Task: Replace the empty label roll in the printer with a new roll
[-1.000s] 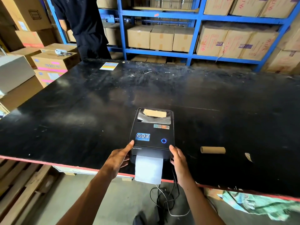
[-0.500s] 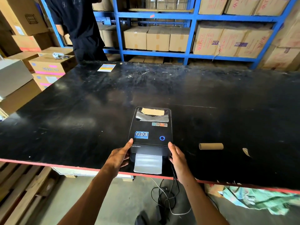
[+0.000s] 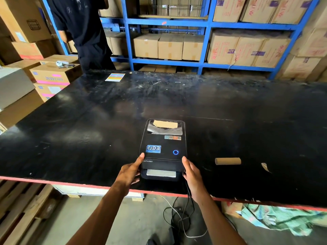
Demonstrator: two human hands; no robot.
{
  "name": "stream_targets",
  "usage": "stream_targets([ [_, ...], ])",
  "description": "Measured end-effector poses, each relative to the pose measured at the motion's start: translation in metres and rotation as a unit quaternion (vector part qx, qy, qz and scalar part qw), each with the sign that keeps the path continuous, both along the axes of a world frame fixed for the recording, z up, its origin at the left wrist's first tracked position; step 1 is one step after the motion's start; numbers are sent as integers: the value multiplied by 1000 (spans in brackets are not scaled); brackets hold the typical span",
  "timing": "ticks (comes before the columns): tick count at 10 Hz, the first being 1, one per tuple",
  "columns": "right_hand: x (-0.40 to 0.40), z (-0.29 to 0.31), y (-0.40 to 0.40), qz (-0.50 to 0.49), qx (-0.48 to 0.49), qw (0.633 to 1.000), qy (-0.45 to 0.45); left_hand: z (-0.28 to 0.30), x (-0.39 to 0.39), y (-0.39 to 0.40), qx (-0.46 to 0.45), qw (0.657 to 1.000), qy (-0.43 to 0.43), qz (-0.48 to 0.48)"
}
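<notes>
A black label printer [image 3: 161, 149] with its lid closed stands on the black table [image 3: 88, 129] near the front edge; its blue ring light is lit. A strip of white label [image 3: 161, 173] shows at its front slot. Through the lid window a roll is visible. My left hand [image 3: 129, 174] grips the printer's front left corner and my right hand [image 3: 192, 175] its front right corner. An empty brown cardboard core [image 3: 227, 161] lies on the table to the printer's right, apart from it.
A scrap of paper [image 3: 264, 166] lies right of the core, a colourful sheet [image 3: 115, 77] at the far edge. Another person in dark clothes [image 3: 83, 30] stands behind the table. Blue shelves [image 3: 169, 22] hold cardboard boxes. Cables [image 3: 180, 214] hang below the table's red edge.
The printer has slid away from the table's edge, farther onto the table. The label strip that hung over the edge now shows only as a short piece at the slot.
</notes>
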State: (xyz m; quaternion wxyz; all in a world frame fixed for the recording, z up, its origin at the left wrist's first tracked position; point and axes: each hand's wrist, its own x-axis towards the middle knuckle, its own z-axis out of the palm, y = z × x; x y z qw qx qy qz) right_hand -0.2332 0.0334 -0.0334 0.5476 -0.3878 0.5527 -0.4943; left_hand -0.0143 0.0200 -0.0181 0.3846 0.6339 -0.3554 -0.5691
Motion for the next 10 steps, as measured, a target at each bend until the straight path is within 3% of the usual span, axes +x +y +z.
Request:
stream_targets([
  [8, 0, 8, 7, -9, 19, 995, 101, 9, -1, 1, -10, 999, -27, 27],
  [9, -2, 14, 5, 8, 31, 995, 93, 13, -1, -2, -29, 999, -33, 14],
  [10, -5, 6, 17, -44, 18, 989, 139, 3, 3, 16, -71, 994, -80, 13],
])
